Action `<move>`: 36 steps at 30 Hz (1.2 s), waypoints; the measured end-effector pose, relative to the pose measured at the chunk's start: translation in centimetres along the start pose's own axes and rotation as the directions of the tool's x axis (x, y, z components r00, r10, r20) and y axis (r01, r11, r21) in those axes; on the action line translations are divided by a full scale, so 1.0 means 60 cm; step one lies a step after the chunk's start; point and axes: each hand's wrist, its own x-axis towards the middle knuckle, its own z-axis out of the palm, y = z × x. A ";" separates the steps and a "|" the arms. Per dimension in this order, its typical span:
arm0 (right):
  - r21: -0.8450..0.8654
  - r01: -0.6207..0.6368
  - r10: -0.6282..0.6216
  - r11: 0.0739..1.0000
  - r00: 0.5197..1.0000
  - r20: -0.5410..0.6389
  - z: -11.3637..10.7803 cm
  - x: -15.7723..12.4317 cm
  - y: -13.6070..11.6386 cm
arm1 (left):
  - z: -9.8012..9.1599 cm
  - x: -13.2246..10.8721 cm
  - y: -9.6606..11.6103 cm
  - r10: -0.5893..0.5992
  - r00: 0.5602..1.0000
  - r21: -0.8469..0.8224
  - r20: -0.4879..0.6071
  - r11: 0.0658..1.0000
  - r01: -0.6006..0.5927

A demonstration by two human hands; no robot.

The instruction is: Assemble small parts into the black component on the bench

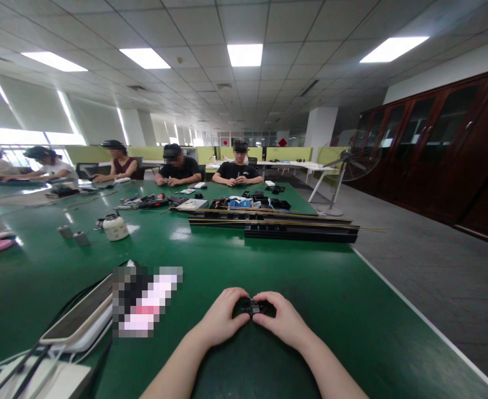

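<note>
Both my hands meet low in the middle of the view, over the green tabletop (210,266). Between them is a small dark object (252,306) with lighter spots; its kind is too small to make out. My left hand (226,315) grips its left end between thumb and fingers. On the other end, my right hand (280,317) is closed the same way. The fingers cover much of the object. Left of my hands lie a phone (80,307) on a white block with cables and a blurred-out patch.
Long black rails (302,233) with thin brass-coloured rods lie across the table ahead. A white jar (115,227) and two metal cylinders (81,238) stand at left. Tools and small parts are heaped farther back. Several people sit beyond; a fan (345,158) stands at right.
</note>
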 end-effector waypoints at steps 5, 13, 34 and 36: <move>-0.069 0.053 -0.053 0.996 0.999 0.007 0.003 0.000 0.000 | 0.000 0.000 0.002 -0.019 1.000 -0.006 -0.009 1.000 0.019; -0.066 0.020 -0.021 0.998 1.000 -0.006 0.001 -0.001 -0.002 | -0.002 -0.002 0.005 -0.047 0.999 -0.010 -0.018 0.999 0.047; 0.036 0.020 -0.019 0.999 0.999 -0.034 0.008 0.001 0.013 | 0.004 -0.002 -0.007 -0.009 1.000 -0.007 -0.028 1.000 0.008; 0.082 -0.005 0.008 0.997 0.999 -0.040 0.007 0.003 0.015 | 0.004 -0.002 -0.007 -0.008 1.000 -0.009 -0.027 1.000 0.008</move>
